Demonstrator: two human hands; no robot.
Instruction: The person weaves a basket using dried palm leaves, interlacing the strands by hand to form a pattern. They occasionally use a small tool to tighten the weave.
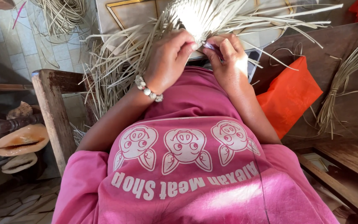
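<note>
The weave [199, 16] of pale straw strips lies in the person's lap above the pink shirt [195, 174], mid-plaiting by my judgement. The left hand [168, 60] has its grip clamped on strips at the weave's near edge, and the right hand [226, 60], just beside it, pinches one strip. Next, that strip likely needs tucking under its neighbour and pulling snug; an orange bag [291, 95] lies right of the weave.
</note>
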